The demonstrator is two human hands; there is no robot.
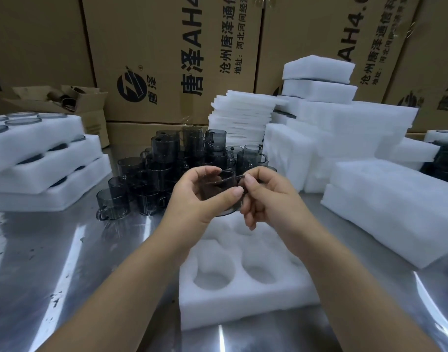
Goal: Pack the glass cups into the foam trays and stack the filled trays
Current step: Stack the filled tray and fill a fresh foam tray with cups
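A smoky grey glass cup (219, 185) is held in the air above the far end of an empty white foam tray (243, 298) with round pockets. My left hand (200, 196) grips the cup's body, thumb across its front. My right hand (266, 196) pinches the cup's handle between thumb and forefinger. Behind the hands, a pile of several grey glass cups (167, 168) stands stacked on the steel table. At the left, three filled foam trays (39, 158) lie stacked, with cup rims showing in the top one.
Stacks of white foam trays (370, 194) and foam sheets (240, 115) fill the right and back. Large printed cardboard boxes (151, 59) wall off the rear. An open carton (73, 100) sits at back left. More cups in foam (444, 153) show at the far right.
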